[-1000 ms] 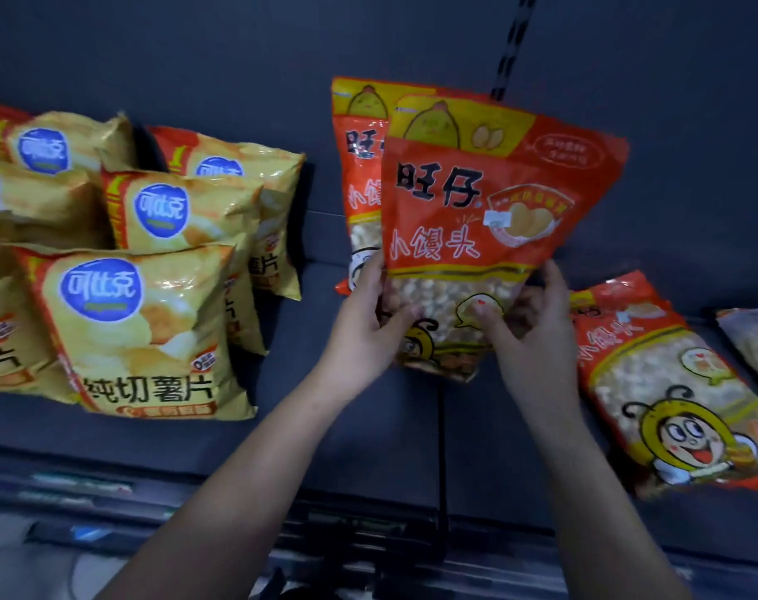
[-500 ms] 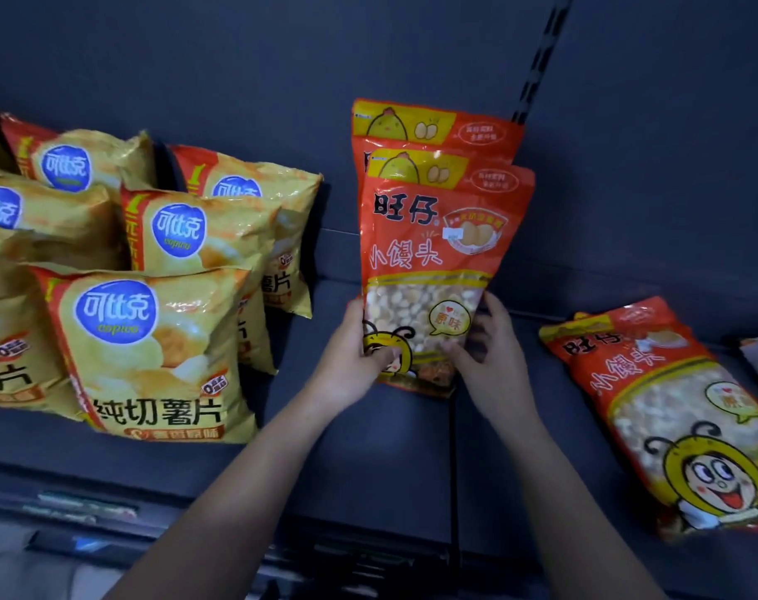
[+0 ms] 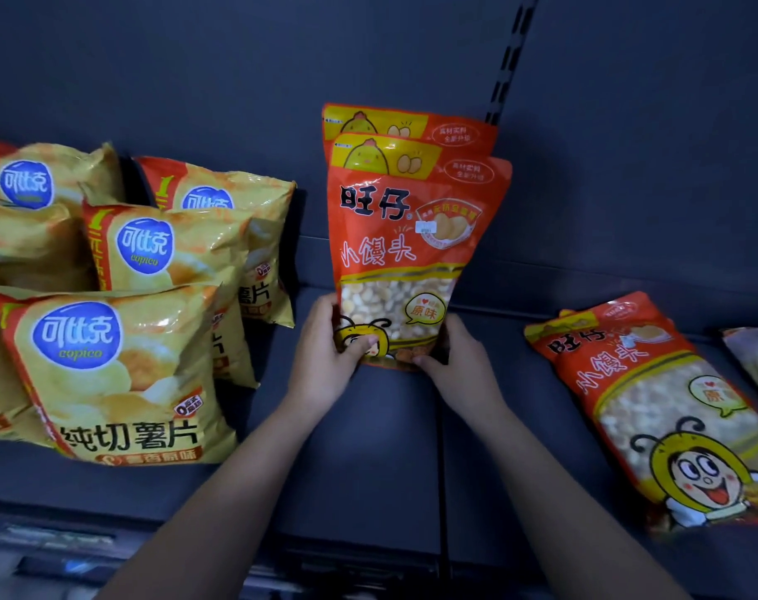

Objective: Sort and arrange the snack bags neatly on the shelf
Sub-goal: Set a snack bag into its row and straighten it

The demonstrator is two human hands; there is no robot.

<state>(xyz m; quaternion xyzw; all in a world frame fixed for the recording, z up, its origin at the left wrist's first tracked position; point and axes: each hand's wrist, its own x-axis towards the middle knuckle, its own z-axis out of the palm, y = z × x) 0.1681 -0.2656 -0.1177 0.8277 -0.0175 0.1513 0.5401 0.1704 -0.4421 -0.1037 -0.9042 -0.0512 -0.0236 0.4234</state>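
Centrally, in the head view, a red snack bag (image 3: 412, 253) was held upright on the dark shelf (image 3: 368, 448), with its lower edge set down on the shelf floor towards the back. Its bottom left corner was clasped by the left hand (image 3: 325, 361), the thumb laid across the printed front and the fingers curled behind. The bottom right corner was pinched in a like grip by the right hand (image 3: 459, 361). A second red bag (image 3: 412, 121) of the same kind was stood directly behind the first, against the back panel (image 3: 195, 80), so that only its top band was seen. To the left, yellow crisp bags (image 3: 122, 374) were lined up in overlapping rows. To the right, well apart from the hands, a third red bag (image 3: 654, 409) was laid flat, face up, and a pale bag (image 3: 756, 357) was cut off by the frame edge.
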